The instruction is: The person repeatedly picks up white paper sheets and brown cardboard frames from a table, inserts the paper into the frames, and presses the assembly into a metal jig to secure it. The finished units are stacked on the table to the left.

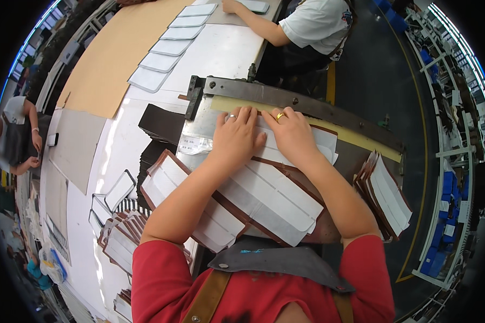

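Note:
Both my hands are at the far edge of a white, brown-edged panel (324, 141) lying on a metal work plate, just in front of a long metal bar (264, 92). My left hand (236, 134) has its fingers bent and close together at that edge, its thumb lower beside the panel. My right hand (293, 134) is closed at the same edge, fingertips curled down beside the left ones; the exact hold is hidden under the fingers. More brown-edged white panels (269, 199) lie beneath my forearms, overlapping at a slant.
Dark pieces (161, 123) are stacked left of the plate, above bundled brown-edged panels (125, 237). Another bundle (385, 194) leans at the right. White panels (170, 47) lie in a row on the table, near a co-worker (312, 27). Another person (19, 129) stands far left.

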Demonstrator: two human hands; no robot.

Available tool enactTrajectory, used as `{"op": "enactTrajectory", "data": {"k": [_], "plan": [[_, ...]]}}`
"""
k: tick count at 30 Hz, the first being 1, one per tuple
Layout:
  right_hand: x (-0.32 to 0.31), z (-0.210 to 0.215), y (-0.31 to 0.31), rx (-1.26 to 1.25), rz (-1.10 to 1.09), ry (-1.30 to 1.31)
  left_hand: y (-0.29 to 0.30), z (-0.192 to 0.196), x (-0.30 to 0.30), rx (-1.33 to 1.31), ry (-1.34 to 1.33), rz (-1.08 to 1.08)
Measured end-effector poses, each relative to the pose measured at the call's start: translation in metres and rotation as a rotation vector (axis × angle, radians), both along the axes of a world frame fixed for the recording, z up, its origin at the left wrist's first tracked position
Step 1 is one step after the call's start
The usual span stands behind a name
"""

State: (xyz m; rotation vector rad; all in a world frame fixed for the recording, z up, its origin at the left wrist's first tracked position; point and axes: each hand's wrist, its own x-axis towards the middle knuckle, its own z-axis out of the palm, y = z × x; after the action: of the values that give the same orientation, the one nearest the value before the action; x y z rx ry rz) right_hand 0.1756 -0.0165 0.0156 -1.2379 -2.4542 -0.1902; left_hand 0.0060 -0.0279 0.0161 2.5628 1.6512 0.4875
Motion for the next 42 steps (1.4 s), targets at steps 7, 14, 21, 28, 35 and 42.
{"op": "enactTrajectory", "data": {"k": [7, 14, 21, 28, 35, 42], "plan": [[0.037, 0.006, -0.014, -0.018, -0.071, -0.074, 0.000, 0.006, -0.001, 0.005, 0.067, -0.041], [0.048, 0.012, -0.021, -0.046, -0.108, 0.048, 0.002, 0.008, -0.001, 0.007, 0.069, -0.049], [0.046, 0.014, -0.021, -0.037, -0.078, 0.067, 0.002, 0.010, -0.001, -0.001, 0.069, -0.061], [0.044, 0.001, -0.022, 0.100, -0.079, -0.037, 0.005, -0.006, 0.012, 0.127, 0.037, -0.206], [0.052, 0.009, -0.019, 0.004, -0.091, 0.028, 0.007, 0.018, 0.018, -0.124, 0.065, -0.197], [0.066, 0.013, -0.020, 0.057, -0.016, -0.097, 0.006, -0.005, 0.044, 0.064, -0.029, -0.277]]}}
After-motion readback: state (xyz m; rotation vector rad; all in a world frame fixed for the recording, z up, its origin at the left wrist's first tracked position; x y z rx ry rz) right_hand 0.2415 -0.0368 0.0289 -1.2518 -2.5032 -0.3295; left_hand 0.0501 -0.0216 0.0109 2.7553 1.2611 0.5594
